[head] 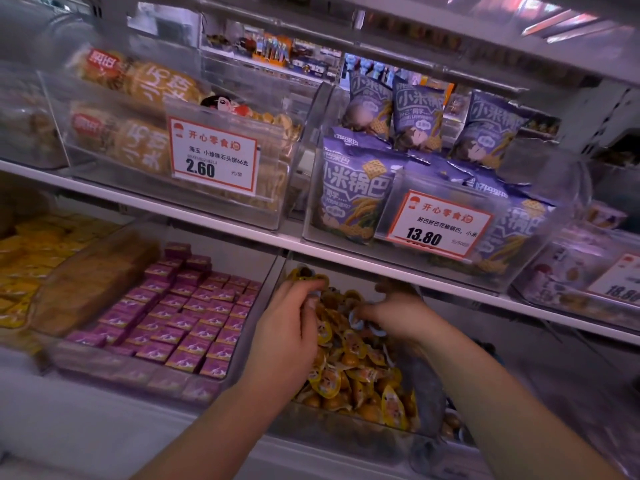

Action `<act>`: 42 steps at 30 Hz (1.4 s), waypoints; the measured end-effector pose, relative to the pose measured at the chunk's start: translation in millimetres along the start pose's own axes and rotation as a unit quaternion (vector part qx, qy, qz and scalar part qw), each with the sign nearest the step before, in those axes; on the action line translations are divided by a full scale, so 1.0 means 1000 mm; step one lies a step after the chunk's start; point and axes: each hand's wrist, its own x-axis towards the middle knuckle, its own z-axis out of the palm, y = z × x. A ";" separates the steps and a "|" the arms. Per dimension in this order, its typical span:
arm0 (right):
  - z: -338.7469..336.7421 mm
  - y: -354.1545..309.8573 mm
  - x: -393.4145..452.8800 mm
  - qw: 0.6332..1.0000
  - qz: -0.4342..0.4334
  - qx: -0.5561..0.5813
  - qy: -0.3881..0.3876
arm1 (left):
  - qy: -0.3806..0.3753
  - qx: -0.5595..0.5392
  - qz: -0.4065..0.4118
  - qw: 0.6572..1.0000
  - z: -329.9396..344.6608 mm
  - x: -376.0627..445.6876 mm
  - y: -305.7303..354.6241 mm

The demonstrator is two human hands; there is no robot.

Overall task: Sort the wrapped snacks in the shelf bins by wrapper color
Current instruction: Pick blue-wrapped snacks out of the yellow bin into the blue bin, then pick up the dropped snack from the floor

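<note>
Head view puts us over a clear bin (pixel 346 431) on the lower shelf, heaped with small snacks in yellow wrappers (pixel 349 362), with a few pale blue wrappers (pixel 363 322) among them near the top of the pile. Our left hand (pixel 289 327) reaches into the heap with its fingers curled around a yellow packet at the far end. Our right hand (pixel 394 315) digs in from the other side, fingers bent and pinching at the blue-edged packets. We judge this to be the picking-out step: the odd blue ones are being pulled from the yellow pile. The next move calls for lifting them free without dragging yellow ones along, then finding a bin that matches; which bin that is we cannot tell.

To the left sits a bin of purple boxed sweets (pixel 180 317) in neat rows, and further left a yellow heap (pixel 27 258). On the upper shelf (pixel 242 233) stand a bin of orange biscuit packs (pixel 138 109) and one of purple rice-cracker bags (pixel 356 188), each with a white price tag (pixel 213 157). More shop shelving shows behind.
</note>
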 end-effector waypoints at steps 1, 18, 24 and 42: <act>0.000 0.001 -0.006 0.997 0.000 0.071 0.024 | 0.006 -0.011 0.010 1.000 0.000 0.000 0.003; -0.061 0.058 -0.095 0.913 -0.049 0.357 0.190 | -0.162 -0.039 0.105 0.980 0.039 -0.034 0.051; -0.078 0.145 -0.110 0.950 -0.130 -0.178 0.221 | -0.234 0.053 0.261 0.935 0.052 -0.085 0.061; 0.249 0.423 -0.160 0.923 0.150 -0.235 -0.264 | -0.624 0.225 -0.147 0.734 0.055 -0.242 -0.108</act>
